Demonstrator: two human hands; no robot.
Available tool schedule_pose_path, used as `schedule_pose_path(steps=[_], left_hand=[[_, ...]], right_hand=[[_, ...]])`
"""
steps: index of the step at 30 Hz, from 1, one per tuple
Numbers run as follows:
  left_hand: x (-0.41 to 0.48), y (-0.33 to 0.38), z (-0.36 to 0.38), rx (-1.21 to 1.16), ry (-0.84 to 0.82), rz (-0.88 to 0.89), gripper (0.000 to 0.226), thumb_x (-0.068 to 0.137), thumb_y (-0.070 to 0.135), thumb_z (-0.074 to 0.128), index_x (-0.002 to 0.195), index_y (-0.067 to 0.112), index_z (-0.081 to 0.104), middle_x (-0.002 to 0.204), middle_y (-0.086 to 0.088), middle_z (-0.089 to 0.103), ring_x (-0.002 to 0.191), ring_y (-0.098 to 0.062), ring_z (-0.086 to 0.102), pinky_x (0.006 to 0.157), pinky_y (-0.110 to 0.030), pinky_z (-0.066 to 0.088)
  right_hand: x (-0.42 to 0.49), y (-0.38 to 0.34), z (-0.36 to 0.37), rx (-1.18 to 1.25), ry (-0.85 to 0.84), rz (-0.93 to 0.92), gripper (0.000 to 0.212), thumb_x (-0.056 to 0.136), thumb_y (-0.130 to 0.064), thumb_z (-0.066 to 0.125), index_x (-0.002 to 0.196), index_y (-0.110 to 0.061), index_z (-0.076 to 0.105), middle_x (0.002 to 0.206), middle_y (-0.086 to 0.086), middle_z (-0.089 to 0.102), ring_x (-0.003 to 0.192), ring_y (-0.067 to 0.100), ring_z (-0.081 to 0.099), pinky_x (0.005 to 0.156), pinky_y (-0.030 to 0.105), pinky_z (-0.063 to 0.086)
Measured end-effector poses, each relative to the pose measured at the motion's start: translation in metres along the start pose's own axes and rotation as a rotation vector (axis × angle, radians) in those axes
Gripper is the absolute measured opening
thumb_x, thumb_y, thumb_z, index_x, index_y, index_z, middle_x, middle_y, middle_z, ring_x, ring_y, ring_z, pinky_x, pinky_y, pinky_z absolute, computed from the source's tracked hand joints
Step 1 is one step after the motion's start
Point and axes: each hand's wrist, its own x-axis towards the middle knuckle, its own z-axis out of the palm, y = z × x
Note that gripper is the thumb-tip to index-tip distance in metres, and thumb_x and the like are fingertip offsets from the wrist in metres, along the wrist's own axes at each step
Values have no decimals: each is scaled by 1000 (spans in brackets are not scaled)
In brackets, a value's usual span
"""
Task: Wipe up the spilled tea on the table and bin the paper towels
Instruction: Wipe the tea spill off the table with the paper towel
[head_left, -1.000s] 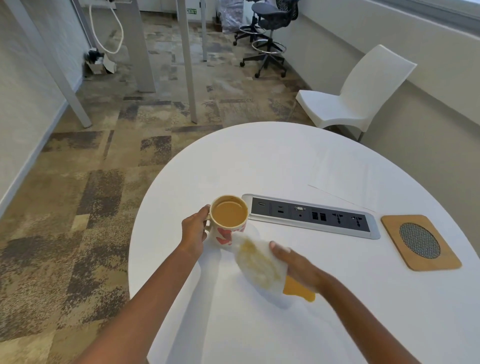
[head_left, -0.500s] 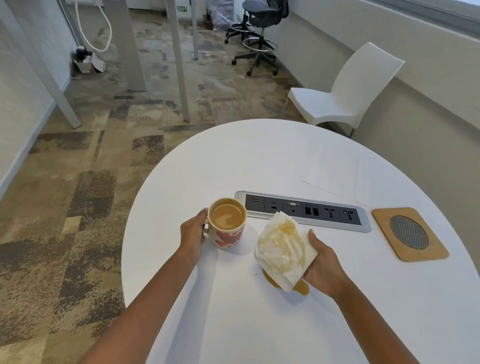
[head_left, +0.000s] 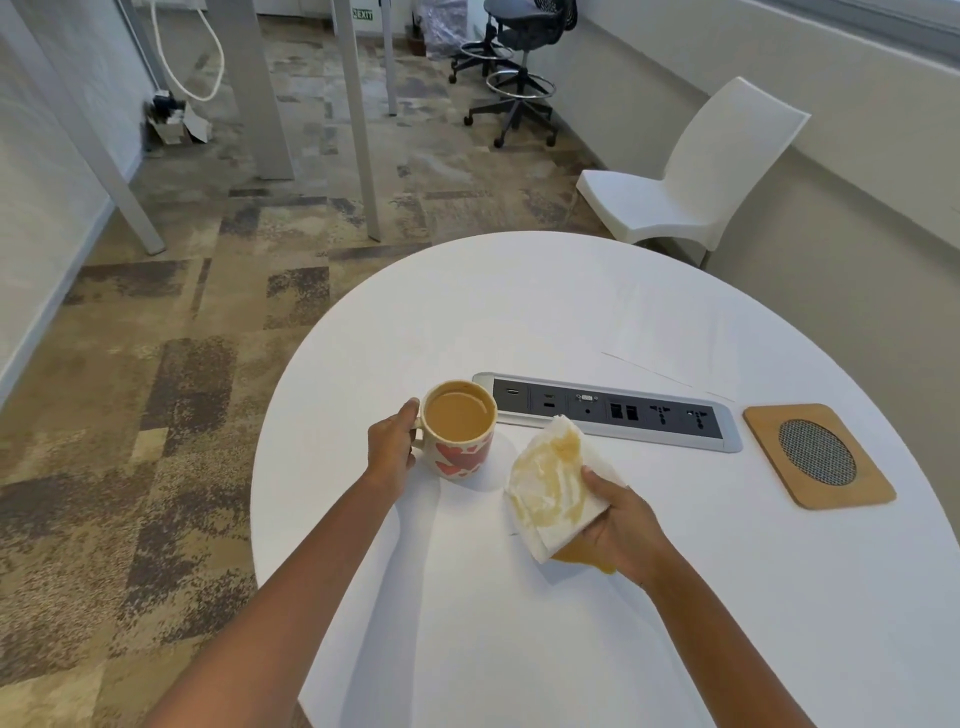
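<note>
A white paper towel (head_left: 553, 486) stained with brown tea is held tilted up off the round white table (head_left: 519, 649) by my right hand (head_left: 621, 525). Under that hand a small patch of spilled tea (head_left: 584, 560) shows on the table. My left hand (head_left: 390, 451) grips the handle of a white mug with red hearts (head_left: 460, 431). The mug stands on the table, nearly full of milky tea.
A grey socket strip (head_left: 608, 409) is set into the table just behind the mug and towel. A wooden coaster with a mesh centre (head_left: 818, 454) lies at the right. A white chair (head_left: 691, 176) stands beyond the table, office chairs (head_left: 511, 62) further back. No bin is in view.
My right hand has lifted the paper towel from flat on the spill and turned its stained side up. The mug and my left hand stay put.
</note>
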Motion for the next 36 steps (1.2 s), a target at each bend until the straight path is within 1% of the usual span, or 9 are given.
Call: schedule_pose_path(steps=[3, 5, 7, 9, 11, 15, 22, 30, 36], left_hand=[[2, -2, -5, 160, 17, 90, 45, 93, 35, 47, 53, 15, 43, 57, -2, 42, 53, -16, 33, 50, -26, 26], [1, -4, -8, 246, 43, 172, 47, 96, 37, 38, 59, 13, 51, 62, -4, 51, 58, -19, 42, 58, -31, 36], [-2, -7, -15, 309, 98, 273, 44, 99, 35, 30, 75, 11, 59, 81, -10, 58, 74, -26, 53, 76, -39, 48], [-5, -14, -25, 428, 185, 381, 38, 99, 28, 27, 92, 10, 60, 105, -15, 57, 93, -33, 58, 90, -42, 46], [-6, -24, -36, 547, 239, 451, 33, 99, 22, 28, 105, 9, 58, 118, -19, 51, 103, -37, 55, 93, -41, 42], [-9, -40, -57, 598, 263, 478, 30, 99, 17, 30, 110, 6, 55, 119, -22, 51, 109, -39, 49, 92, -42, 39], [-19, -60, -75, 678, 274, 516, 26, 98, 11, 33, 106, 3, 57, 110, -21, 57, 104, -35, 48, 89, -41, 37], [-51, -78, -49, 799, 256, 578, 21, 93, 5, 45, 110, -2, 56, 108, -21, 61, 103, -35, 56, 91, -44, 44], [-64, -90, -28, 1007, 182, 569, 35, 96, 12, 36, 125, -3, 50, 134, -26, 50, 129, -37, 43, 109, -47, 33]], right_hand=[[-4, 14, 19, -417, 67, -178, 34, 100, -15, 37, 131, -7, 48, 110, 10, 64, 104, 28, 59, 102, 45, 41], [-7, 29, 32, -768, 108, -345, 39, 101, -18, 34, 139, -17, 42, 131, 7, 58, 121, 24, 53, 103, 29, 38], [-8, 50, 43, -1002, 96, -473, 42, 102, -18, 32, 144, -25, 34, 148, -1, 40, 139, 17, 34, 102, 14, 27], [-5, 76, 54, -1190, 29, -539, 50, 101, -10, 30, 147, -26, 20, 156, -8, 15, 147, 14, 10, 115, 22, 11], [0, 101, 65, -1418, -25, -509, 64, 96, 0, 27, 150, -27, 7, 159, -8, -3, 148, 16, -5, 120, 39, 0], [7, 133, 76, -1766, -92, -485, 70, 93, -4, 34, 150, -27, 2, 160, 2, -11, 147, 25, -13, 118, 52, -4], [17, 121, 56, -2082, -344, -626, 66, 93, -8, 37, 151, -22, 8, 161, 6, -1, 148, 26, -9, 111, 54, -20], [39, 57, 34, -2403, -765, -787, 62, 95, -12, 40, 149, -29, 15, 161, 1, 7, 148, 27, -6, 114, 56, -14], [51, 25, 31, -2532, -912, -732, 61, 94, -8, 35, 148, -31, 18, 160, -3, 7, 149, 24, -4, 117, 53, -7]])
